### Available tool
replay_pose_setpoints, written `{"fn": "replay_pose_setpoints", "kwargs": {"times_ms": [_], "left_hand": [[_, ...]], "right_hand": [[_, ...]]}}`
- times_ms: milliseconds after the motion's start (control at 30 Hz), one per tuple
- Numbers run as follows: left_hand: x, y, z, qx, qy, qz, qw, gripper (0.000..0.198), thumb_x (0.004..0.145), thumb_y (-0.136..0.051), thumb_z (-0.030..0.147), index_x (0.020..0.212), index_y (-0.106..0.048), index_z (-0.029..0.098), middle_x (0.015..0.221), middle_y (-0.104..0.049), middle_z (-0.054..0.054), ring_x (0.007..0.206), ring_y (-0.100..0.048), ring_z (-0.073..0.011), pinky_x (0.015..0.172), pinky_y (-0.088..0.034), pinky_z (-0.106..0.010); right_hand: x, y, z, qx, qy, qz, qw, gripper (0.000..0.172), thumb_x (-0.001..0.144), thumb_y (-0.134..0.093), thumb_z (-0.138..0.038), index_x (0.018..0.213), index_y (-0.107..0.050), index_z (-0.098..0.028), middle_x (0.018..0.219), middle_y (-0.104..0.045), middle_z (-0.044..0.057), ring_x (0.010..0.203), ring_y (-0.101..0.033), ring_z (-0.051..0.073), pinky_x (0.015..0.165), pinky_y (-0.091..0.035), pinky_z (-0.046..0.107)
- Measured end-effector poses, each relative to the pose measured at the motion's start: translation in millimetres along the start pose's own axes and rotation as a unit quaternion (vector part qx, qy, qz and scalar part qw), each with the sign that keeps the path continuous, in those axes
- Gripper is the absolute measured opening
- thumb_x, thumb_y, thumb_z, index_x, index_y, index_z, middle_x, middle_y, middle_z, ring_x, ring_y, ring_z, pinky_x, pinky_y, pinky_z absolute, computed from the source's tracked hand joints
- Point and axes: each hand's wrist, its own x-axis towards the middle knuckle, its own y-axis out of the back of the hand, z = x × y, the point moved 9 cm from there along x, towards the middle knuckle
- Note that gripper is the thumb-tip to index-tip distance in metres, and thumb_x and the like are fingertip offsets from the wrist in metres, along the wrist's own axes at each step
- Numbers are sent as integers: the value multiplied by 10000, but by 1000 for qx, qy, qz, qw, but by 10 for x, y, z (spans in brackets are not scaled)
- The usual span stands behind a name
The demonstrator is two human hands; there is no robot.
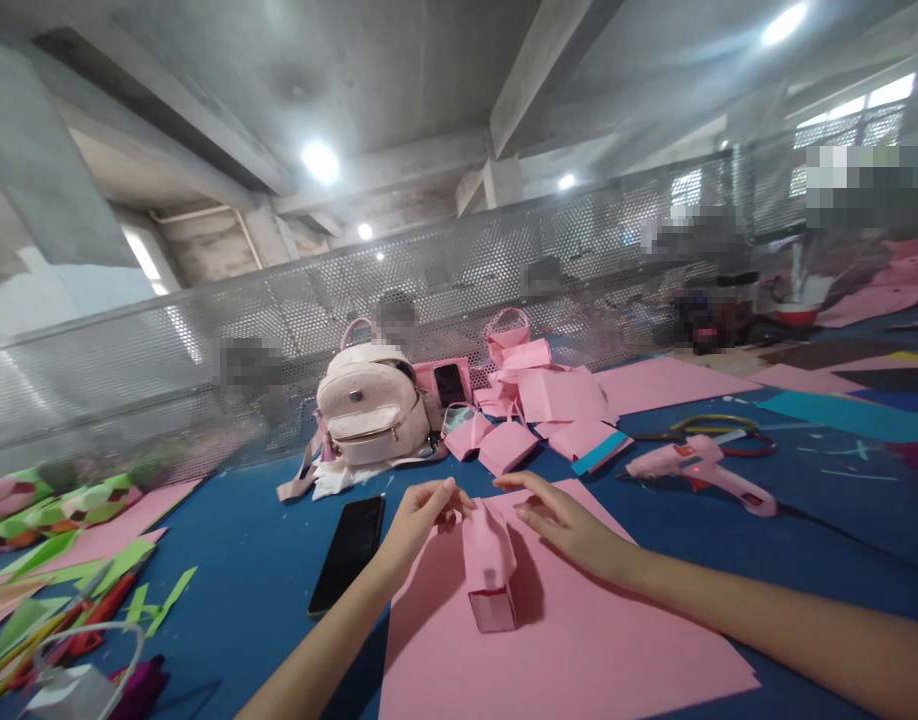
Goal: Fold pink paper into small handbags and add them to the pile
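Observation:
A small folded pink paper box [490, 560] lies on a large pink paper sheet [579, 655], its near end showing a square face. My left hand [427, 515] has its fingers curled in and pinches the far left edge of this box; the fingertips are partly hidden. To the right of the box, my right hand [568, 525] is open with fingers stretched out, apart from the box. A pink glue gun [699, 468] rests on the blue table beyond my right forearm, with its cord running right. Left of my left hand lies a black phone [348, 555].
A cream backpack [373, 410] stands at the back by a perforated metal screen [459, 260]. Several pink paper pieces [560, 395] are heaped beside it. Scissors [718, 435] lie behind the glue gun. Green paper strips [170, 600] and a white charger [80, 690] are at left.

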Motion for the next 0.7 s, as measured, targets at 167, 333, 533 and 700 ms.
{"fn": "replay_pose_setpoints", "kwargs": {"times_ms": [167,333,533,700], "left_hand": [[-18,-41,34,41,-26,-16,999,482,906,-509,515,752,-736,119,657,-688,-74,544,-477,-108,536,-331,-232],[-35,-38,34,63,-47,-20,997,407,929,-506,451,789,-737,147,835,-719,-80,770,-603,-167,700,-421,-252],[-59,-140,29,54,-49,-58,996,348,940,-486,417,977,-718,160,1051,-711,-105,974,-642,-236,865,-474,-317],[-17,-27,54,157,-76,-34,984,312,952,-420,357,1125,-635,211,1163,-664,-87,988,-655,-229,867,-502,-344]], "right_hand": [[15,-65,-25,-30,46,-20,998,423,883,-546,-270,1301,-486,-259,1346,-521,91,1231,-504,241,1029,-421,414],[-16,-87,-232,-25,96,-31,995,265,861,-582,-241,1125,-562,-235,1214,-566,75,1141,-545,229,975,-462,376],[-3,-8,-165,-69,77,-19,994,122,826,-578,-173,929,-609,-231,1343,-439,72,1264,-450,245,973,-448,365],[35,38,-191,-115,103,-8,988,225,720,-534,-47,850,-574,-225,1218,-529,61,1226,-466,237,1014,-388,389]]}}
